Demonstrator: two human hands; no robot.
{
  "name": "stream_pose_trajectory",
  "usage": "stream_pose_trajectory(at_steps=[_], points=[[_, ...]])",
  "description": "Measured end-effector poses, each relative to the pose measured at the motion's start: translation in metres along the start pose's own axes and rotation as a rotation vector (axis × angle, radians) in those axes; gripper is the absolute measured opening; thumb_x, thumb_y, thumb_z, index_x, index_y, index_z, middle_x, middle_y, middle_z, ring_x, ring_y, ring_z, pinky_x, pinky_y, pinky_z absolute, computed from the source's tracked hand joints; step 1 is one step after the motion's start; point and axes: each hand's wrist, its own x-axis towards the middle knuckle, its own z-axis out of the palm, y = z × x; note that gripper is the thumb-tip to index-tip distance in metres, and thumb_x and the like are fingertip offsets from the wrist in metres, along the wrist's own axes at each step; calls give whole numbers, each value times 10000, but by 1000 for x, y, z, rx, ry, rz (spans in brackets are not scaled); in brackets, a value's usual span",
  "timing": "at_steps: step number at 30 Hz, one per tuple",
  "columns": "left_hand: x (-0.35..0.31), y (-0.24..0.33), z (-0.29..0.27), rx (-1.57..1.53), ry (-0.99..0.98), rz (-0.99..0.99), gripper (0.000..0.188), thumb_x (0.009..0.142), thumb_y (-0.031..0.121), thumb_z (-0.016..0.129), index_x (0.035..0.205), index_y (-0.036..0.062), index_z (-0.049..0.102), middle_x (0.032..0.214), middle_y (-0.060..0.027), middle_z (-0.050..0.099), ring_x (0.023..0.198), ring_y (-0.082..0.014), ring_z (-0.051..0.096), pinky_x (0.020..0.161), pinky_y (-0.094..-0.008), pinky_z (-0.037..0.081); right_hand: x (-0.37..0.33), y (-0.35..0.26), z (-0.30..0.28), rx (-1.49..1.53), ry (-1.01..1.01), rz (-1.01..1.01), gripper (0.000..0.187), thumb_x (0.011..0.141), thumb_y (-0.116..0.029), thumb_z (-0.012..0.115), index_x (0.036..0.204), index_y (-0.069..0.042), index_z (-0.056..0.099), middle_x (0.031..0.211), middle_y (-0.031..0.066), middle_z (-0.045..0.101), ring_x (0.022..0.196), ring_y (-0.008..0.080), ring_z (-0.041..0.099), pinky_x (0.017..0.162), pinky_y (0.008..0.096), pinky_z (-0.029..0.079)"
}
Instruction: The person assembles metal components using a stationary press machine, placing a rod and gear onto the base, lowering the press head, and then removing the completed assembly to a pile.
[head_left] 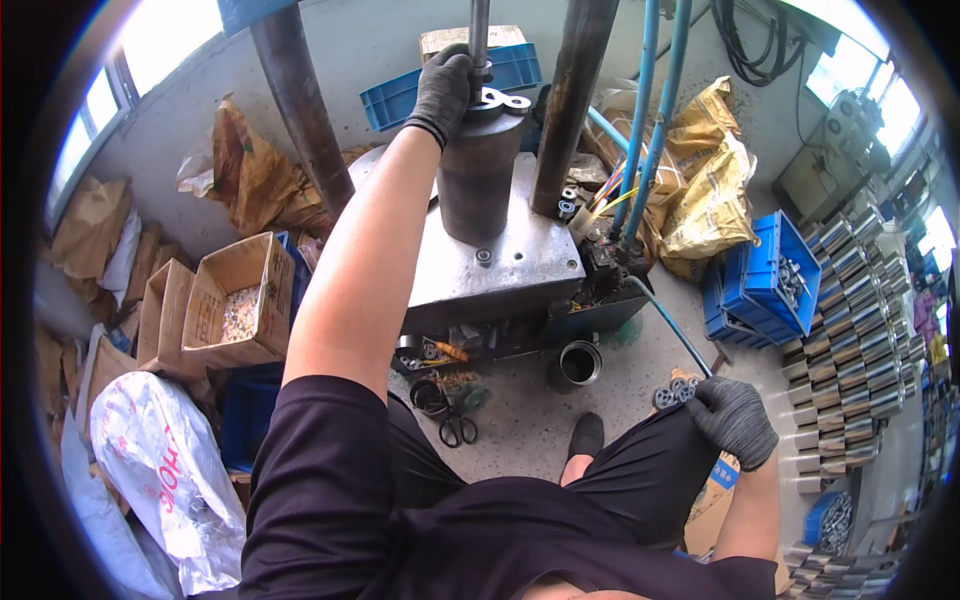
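workshop press (480, 180); flat grey metal part (500, 100)
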Motion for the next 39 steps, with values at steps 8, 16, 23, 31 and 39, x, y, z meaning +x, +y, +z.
stream_pose_trajectory(at_steps=[8,16,23,31,39], points=[[-1,-1,-1,62,-21,29,309,926,78,493,1101,8,737,944,-93,737,851,-174,728,706,-296,576,10,3,-16,24,-11,-40,195,874,-207,730,969,-42,772,881,200,731,845,397,726,771,463,582],[1,-2,2,79,4,34,279,937,86,523,1071,20,758,907,-91,736,806,-162,710,680,-292,570,11,17,-21,77,-51,-41,257,876,-148,731,1094,-19,773,986,203,757,876,359,748,809,426,587],[5,-6,-4,140,5,49,327,909,78,490,1083,7,757,903,-93,745,781,-152,709,662,-281,564,13,10,-25,122,-72,-16,251,893,-148,701,1093,-21,784,948,211,759,903,369,748,837,438,585],[-8,5,3,184,10,24,326,902,73,502,1091,-5,756,927,-88,743,806,-144,713,682,-283,569,14,18,-21,160,-90,-3,253,897,-148,700,1093,-9,779,966,219,764,899,384,748,842,441,584],[1,-4,1,181,-5,50,342,911,91,518,1132,-13,756,956,-95,764,847,-160,731,744,-288,589,13,11,-23,213,2,35,249,910,-156,695,1099,-16,776,961,224,758,911,393,744,849,430,582]])
